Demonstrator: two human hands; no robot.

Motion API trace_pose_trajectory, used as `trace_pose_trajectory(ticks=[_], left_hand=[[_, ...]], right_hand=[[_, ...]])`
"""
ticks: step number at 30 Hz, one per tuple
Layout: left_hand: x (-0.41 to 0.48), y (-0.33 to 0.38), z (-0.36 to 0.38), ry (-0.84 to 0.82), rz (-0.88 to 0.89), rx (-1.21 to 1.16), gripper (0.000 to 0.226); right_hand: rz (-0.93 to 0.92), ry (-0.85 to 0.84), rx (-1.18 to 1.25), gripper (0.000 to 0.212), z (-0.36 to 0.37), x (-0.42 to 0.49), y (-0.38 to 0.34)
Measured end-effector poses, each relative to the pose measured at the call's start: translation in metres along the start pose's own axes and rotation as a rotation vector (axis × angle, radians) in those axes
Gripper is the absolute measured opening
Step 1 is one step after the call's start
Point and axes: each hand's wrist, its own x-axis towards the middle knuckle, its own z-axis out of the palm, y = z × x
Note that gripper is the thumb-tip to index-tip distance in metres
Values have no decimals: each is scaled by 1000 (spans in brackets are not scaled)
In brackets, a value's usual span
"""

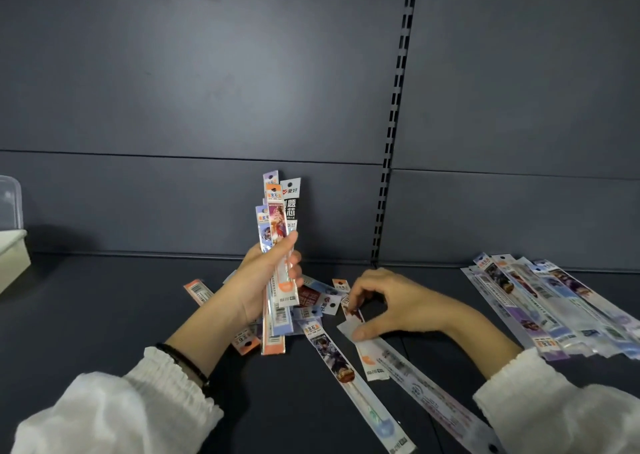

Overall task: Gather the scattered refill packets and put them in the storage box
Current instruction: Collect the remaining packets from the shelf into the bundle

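Observation:
My left hand (258, 280) grips an upright bundle of several long refill packets (278, 218), their printed tops fanned above my fingers. My right hand (391, 303) is low over the shelf, its thumb and fingers pinching a packet (372, 353) lying flat there. More loose packets (329, 360) lie scattered on the dark shelf between and below my hands. A further spread of packets (554, 308) lies at the right. The storage box (10, 252), pale with a clear lid behind it, sits at the far left edge, mostly cut off.
The dark shelf surface (104, 301) runs from the box to the packets. A dark back panel with a slotted upright rail (394, 121) rises close behind. White sleeves cover both forearms, and a dark bracelet circles my left wrist.

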Motion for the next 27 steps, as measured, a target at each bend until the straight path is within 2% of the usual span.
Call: trace_pose_trajectory(ticks=[4,8,10,12,15,18,23,27], left_hand=[[1,-3,-1,-5,-4,27,14],[2,-3,-3,18,-10,63,24],[2,-3,-5,23,-10,71,19],[3,-3,-6,33,-16,60,16],[4,-4,-6,59,-24,71,15],[5,-4,-4,62,-32,86,15],[6,-5,-4,68,-33,119,15],[5,-8,-4,63,-36,162,13]], right_hand=[[4,250,-71,36,3,6,14],[73,444,-107,26,1,10,19],[186,404,-175,41,-4,7,10],[289,232,-273,59,-5,2,0],[317,112,-387,69,3,0,-6],[328,160,-259,64,5,5,-2],[347,282,60,43,3,11,12],[376,370,85,38,1,12,19]])
